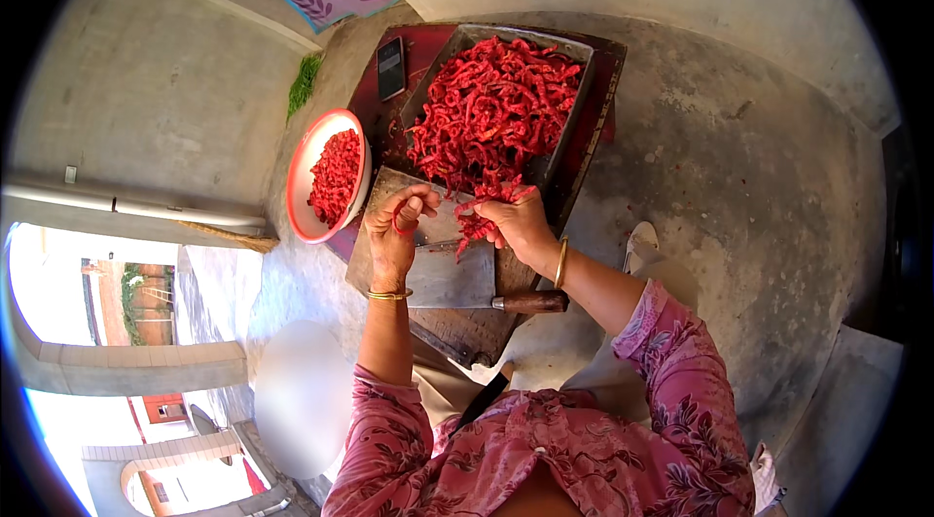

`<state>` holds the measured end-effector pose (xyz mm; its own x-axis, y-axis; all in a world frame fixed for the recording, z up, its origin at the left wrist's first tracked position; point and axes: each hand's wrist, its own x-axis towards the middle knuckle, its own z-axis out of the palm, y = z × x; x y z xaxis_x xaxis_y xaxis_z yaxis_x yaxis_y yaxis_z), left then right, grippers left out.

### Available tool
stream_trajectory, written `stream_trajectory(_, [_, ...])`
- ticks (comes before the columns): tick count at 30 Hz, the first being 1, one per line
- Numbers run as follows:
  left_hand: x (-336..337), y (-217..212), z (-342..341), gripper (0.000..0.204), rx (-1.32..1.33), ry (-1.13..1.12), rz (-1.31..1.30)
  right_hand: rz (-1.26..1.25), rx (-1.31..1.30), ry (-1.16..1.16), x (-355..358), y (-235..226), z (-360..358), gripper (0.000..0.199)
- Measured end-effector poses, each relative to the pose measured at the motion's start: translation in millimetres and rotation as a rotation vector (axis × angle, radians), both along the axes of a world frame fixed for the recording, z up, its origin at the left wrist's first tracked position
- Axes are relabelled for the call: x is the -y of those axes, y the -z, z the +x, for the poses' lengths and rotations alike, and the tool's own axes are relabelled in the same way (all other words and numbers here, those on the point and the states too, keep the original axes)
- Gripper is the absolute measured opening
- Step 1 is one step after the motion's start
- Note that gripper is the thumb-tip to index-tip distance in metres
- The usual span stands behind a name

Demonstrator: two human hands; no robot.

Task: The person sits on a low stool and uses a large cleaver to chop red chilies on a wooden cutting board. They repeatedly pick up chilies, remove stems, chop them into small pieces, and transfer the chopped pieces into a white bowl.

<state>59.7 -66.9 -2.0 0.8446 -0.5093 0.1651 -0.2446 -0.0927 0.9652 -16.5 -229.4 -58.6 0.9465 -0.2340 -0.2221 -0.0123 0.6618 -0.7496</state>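
Note:
My left hand (pixel 391 230) is raised above the left side of a wooden chopping board (pixel 362 259). Its fingers are curled in, with a bit of red chili pepper (pixel 400 218) showing between them. In my right hand (pixel 522 227) is a small bunch of wrinkled red chili peppers (pixel 473 228), dangling over the board. Beneath both hands a broad cleaver (pixel 452 278) lies flat, its wooden handle pointing right. Just beyond them, a rectangular metal tray (pixel 587 55) is heaped with whole red chili peppers (pixel 496 104).
A pink-rimmed bowl (pixel 299 172) of chopped red chili (pixel 336 177) stands left of the board. A phone (pixel 391 68) lies on the dark red table (pixel 428 35) beside the tray. Green stalks (pixel 304 84) and a straw broom (pixel 233 237) are by the left wall.

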Motion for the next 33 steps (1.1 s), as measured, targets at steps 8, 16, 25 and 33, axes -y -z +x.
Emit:
stream_trajectory(8, [30.9, -13.9, -20.6, 0.02, 0.726, 0.191, 0.459, 0.068, -0.054, 0.042, -2.7, -4.9, 0.5, 0.005])
stream_trajectory(16, [11.2, 16.5, -4.9, 0.015, 0.401, 0.118, 0.526, 0.102, 0.0, -0.013, 0.1, -3.8, -2.6, 0.007])
stream_trajectory(25, [13.5, -13.1, 22.0, 0.015, 0.032, 0.527, 0.827, -0.01, 0.182, -0.124, -0.2, 7.0, 0.0, 0.008])
stream_trajectory(33, [19.1, -0.9, 44.3, 0.009, -0.328, 0.713, 0.904, -0.274, 0.324, -0.131, -6.5, 9.9, 0.5, 0.005])
